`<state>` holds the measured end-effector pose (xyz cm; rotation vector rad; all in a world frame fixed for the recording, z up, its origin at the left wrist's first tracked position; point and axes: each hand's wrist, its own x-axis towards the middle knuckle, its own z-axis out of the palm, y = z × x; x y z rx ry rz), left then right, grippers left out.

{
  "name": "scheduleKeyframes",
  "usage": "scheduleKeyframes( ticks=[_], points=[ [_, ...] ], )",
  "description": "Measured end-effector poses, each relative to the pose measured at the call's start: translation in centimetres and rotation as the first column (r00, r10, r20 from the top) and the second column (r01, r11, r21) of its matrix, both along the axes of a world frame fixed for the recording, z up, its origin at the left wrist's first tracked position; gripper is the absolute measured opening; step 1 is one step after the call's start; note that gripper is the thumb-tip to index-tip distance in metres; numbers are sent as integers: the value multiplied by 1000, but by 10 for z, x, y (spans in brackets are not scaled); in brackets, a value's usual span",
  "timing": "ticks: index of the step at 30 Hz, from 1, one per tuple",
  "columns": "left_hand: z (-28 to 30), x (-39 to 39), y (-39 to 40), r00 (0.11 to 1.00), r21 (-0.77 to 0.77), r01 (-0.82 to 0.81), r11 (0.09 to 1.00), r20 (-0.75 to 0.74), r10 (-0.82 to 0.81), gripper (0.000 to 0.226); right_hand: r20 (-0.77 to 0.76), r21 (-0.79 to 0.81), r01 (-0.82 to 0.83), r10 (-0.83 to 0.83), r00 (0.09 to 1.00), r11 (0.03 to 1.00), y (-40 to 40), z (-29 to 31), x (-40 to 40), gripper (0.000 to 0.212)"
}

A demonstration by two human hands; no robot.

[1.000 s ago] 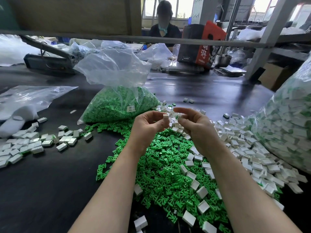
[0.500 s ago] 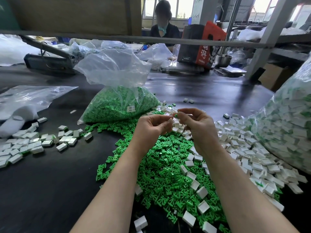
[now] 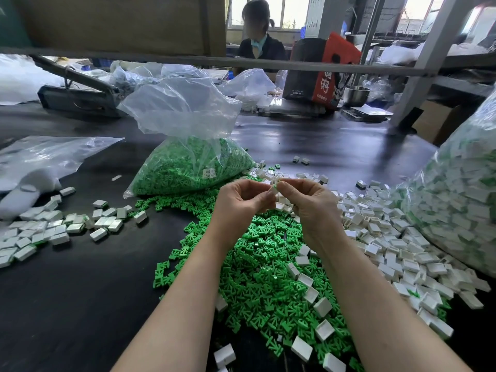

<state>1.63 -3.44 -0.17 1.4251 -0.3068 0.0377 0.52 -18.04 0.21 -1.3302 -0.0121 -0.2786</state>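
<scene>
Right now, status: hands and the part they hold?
Left hand, right hand both pinch one white case. Raised above green pile. Nothing in the way.

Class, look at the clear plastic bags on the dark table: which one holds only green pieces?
The labelled bag in the middle, its loose top standing up. The big right bag holds white-and-green pieces; the left bag lies nearly flat, showing no green.

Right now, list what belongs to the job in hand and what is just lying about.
In the job: left hand, right hand, white cap, green clips, loose white caps, bag of green clips.
Lying about: clear plastic bag, red-and-black carton, metal bowl.
</scene>
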Motion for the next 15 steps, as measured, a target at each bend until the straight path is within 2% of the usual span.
scheduleKeyframes(
  ticks=[3, 5, 10, 15],
  points=[
    [0, 0, 1, 999, 5, -24, 1000, 23, 24, 14, -22, 21, -16, 16, 1000, 1000, 2, 1, 0, 22],
    [0, 0, 2, 998, 5, -43, 999, 40, 42, 9, -31, 2, -29, 29, 999, 1000, 2, 0, 0, 17],
    [-3, 2, 5, 994, 56, -79, 995, 74, 74, 3, 7, -250, 8, -7, 1000, 968, -1, -1, -2, 6],
    [-4, 5, 7, 993, 118, -92, 989, 80, 83, 3, 58, -496, 21, 9, 998, 868, -4, 1, -2, 13]
  ],
)
